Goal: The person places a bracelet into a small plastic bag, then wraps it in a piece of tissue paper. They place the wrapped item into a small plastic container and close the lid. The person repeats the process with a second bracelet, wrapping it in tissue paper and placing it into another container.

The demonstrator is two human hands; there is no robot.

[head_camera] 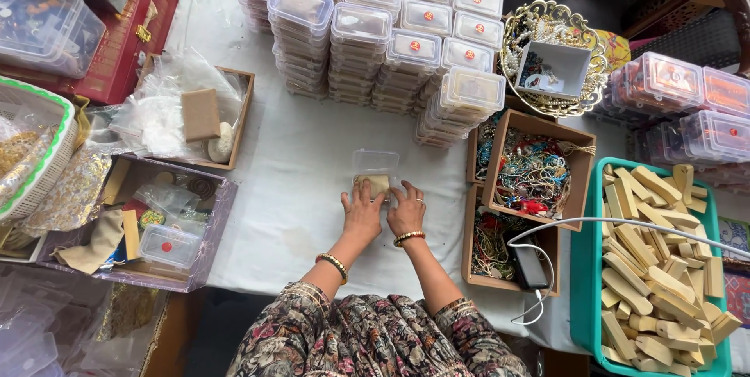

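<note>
White cloth covers the tabletop, which is crowded along every edge and bare only near the middle. Stacks of clear lidded boxes with red dots on top fill the far side, and more of the same stand at the right. A teal tray at the right edge is heaped with pale wooden blocks. Beside it, cardboard boxes hold tangled beaded strings, with a dark power bank and its white cable in front. At the left sit a red case, a wooden tray of plastic bags and a lilac box of oddments. Near the centre lies a small clear box, lid open, with a tan block inside. The left hand and right hand, both wearing bangles, lie side by side with fingers spread loosely, fingertips touching the small box's near edge, gripping nothing.
</note>
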